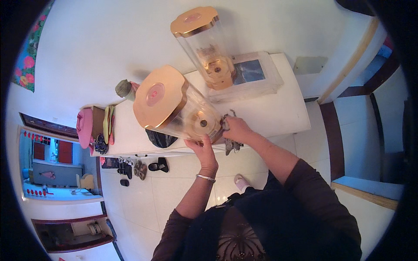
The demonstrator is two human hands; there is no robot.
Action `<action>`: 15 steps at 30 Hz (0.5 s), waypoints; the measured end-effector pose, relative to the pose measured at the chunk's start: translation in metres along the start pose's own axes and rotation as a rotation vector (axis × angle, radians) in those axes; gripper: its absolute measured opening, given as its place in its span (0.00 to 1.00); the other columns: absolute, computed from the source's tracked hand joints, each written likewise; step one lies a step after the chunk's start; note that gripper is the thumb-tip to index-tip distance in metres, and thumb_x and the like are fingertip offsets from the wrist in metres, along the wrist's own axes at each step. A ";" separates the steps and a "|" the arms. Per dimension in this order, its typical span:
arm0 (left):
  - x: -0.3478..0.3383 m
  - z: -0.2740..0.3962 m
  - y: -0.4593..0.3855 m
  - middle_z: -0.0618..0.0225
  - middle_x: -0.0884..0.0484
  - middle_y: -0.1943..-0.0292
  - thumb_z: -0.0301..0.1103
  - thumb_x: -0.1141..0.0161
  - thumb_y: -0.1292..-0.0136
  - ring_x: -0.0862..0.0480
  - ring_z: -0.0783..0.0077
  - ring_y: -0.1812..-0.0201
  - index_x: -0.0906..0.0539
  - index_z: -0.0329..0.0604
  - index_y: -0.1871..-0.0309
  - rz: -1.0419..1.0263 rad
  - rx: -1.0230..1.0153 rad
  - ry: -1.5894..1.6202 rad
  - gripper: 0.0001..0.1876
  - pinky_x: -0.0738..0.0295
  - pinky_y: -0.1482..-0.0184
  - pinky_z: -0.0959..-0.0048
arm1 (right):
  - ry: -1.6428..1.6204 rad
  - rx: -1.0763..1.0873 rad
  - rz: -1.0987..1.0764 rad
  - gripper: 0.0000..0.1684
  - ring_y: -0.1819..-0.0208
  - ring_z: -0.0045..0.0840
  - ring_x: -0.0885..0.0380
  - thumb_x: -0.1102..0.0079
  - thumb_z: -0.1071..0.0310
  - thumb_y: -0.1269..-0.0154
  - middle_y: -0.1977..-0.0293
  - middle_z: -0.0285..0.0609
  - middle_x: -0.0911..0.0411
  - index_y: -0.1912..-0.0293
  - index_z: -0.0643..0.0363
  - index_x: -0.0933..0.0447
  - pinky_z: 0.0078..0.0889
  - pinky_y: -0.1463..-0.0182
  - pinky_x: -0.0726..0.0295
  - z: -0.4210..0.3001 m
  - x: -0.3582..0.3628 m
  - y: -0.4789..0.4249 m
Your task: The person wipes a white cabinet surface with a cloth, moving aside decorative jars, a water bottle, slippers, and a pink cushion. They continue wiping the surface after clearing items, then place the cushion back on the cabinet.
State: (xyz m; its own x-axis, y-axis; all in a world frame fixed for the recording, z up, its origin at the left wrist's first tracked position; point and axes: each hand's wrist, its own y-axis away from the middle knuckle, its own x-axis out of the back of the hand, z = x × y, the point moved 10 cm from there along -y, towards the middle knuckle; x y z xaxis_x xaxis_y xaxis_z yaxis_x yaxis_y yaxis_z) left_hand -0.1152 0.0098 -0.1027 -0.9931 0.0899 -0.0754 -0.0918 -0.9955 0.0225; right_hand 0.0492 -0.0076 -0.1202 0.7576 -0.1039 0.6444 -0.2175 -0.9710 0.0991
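Observation:
A clear canister with a gold lid (160, 98) and a gold base stands at the front edge of a white cabinet top (277, 114). My left hand (204, 153) grips its base from the near side, thumb up. At the base's right side, my right hand (236, 129) pinches a crumpled grey cloth (232, 146), which hangs partly over the cabinet edge. Behind stands a second clear canister with a gold lid (194, 21), beside a flat white box with a blue picture (249, 71).
A black plastic bag (160, 138) lies left of the near canister. Farther left are a green-topped bundle (123, 88), a cardboard box (98, 120) and a pink item (85, 127). Shoes (140, 169) stand on the tiled floor by the cabinet. The wall rises behind.

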 end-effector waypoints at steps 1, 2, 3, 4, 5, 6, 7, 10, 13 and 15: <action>-0.002 -0.004 0.003 0.57 0.51 0.27 0.34 0.48 0.30 0.46 0.61 0.29 0.64 0.45 0.26 -0.001 -0.005 -0.013 0.40 0.49 0.29 0.64 | -0.305 -0.076 0.108 0.20 0.60 0.38 0.22 0.37 0.70 0.49 0.62 0.47 0.22 0.56 0.66 0.28 0.38 0.52 0.23 0.020 0.005 0.000; -0.003 -0.005 0.005 0.57 0.51 0.27 0.33 0.48 0.30 0.45 0.60 0.29 0.65 0.46 0.26 -0.002 -0.009 -0.025 0.41 0.47 0.30 0.64 | -0.611 -0.149 0.217 0.19 0.61 0.33 0.21 0.38 0.70 0.47 0.62 0.45 0.21 0.55 0.66 0.28 0.35 0.53 0.22 0.050 0.001 0.000; -0.006 -0.008 0.008 0.56 0.50 0.28 0.31 0.46 0.33 0.44 0.58 0.30 0.65 0.47 0.25 -0.062 0.013 -0.012 0.43 0.46 0.31 0.62 | -0.912 -0.224 0.320 0.19 0.62 0.29 0.21 0.38 0.70 0.46 0.62 0.42 0.21 0.54 0.67 0.28 0.32 0.54 0.22 0.077 -0.004 0.005; -0.001 -0.004 0.014 0.54 0.50 0.28 0.30 0.43 0.36 0.43 0.57 0.30 0.66 0.47 0.25 -0.109 0.034 -0.006 0.46 0.44 0.32 0.59 | -0.967 -0.263 0.348 0.21 0.59 0.19 0.24 0.37 0.68 0.42 0.59 0.38 0.22 0.50 0.66 0.28 0.25 0.53 0.23 0.083 -0.004 0.016; 0.005 -0.003 0.017 0.53 0.49 0.28 0.28 0.41 0.39 0.42 0.55 0.31 0.66 0.48 0.25 -0.158 0.055 0.000 0.49 0.42 0.33 0.57 | -1.019 -0.229 0.398 0.23 0.59 0.22 0.23 0.35 0.66 0.44 0.59 0.40 0.22 0.50 0.65 0.27 0.26 0.53 0.23 0.081 -0.002 0.024; 0.016 -0.001 0.016 0.52 0.52 0.27 0.27 0.39 0.44 0.44 0.51 0.29 0.66 0.51 0.25 -0.207 0.019 -0.130 0.52 0.41 0.33 0.53 | -1.071 -0.196 0.450 0.25 0.59 0.26 0.22 0.33 0.63 0.46 0.60 0.42 0.21 0.50 0.65 0.27 0.28 0.52 0.23 0.075 0.002 0.035; 0.022 0.005 0.009 0.52 0.53 0.27 0.27 0.39 0.45 0.44 0.52 0.29 0.66 0.51 0.25 -0.216 -0.047 -0.191 0.53 0.42 0.33 0.52 | -1.121 -0.168 0.506 0.28 0.59 0.29 0.21 0.31 0.60 0.48 0.60 0.44 0.21 0.50 0.64 0.26 0.30 0.52 0.23 0.073 0.004 0.044; 0.019 0.017 -0.019 0.57 0.57 0.25 0.25 0.45 0.49 0.47 0.55 0.27 0.69 0.52 0.25 -0.285 -0.198 -0.390 0.54 0.47 0.29 0.58 | -0.764 -0.026 0.504 0.34 0.51 0.32 0.24 0.30 0.60 0.47 0.50 0.47 0.25 0.43 0.62 0.30 0.32 0.45 0.26 0.052 0.011 0.049; -0.007 0.009 -0.028 0.59 0.59 0.24 0.24 0.44 0.50 0.49 0.56 0.26 0.71 0.53 0.25 -0.516 -0.149 -0.264 0.56 0.49 0.27 0.61 | -0.432 0.184 0.517 0.40 0.43 0.31 0.29 0.27 0.62 0.51 0.46 0.45 0.28 0.40 0.61 0.33 0.32 0.38 0.31 0.021 0.016 0.052; -0.010 0.001 -0.030 0.60 0.60 0.24 0.24 0.38 0.49 0.49 0.59 0.26 0.72 0.55 0.25 -0.461 -0.094 -0.172 0.58 0.50 0.27 0.63 | -0.250 0.209 0.529 0.44 0.41 0.40 0.32 0.25 0.62 0.56 0.42 0.49 0.32 0.39 0.61 0.35 0.39 0.36 0.34 0.008 0.013 0.051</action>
State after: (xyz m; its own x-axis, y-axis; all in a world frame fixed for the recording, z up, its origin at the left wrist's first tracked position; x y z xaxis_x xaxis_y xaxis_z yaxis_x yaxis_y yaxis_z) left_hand -0.1023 0.0390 -0.1016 -0.8493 0.5165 0.1090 -0.5246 -0.8489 -0.0654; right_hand 0.0531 -0.0607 -0.1128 0.7068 -0.6055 0.3658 -0.4971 -0.7930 -0.3521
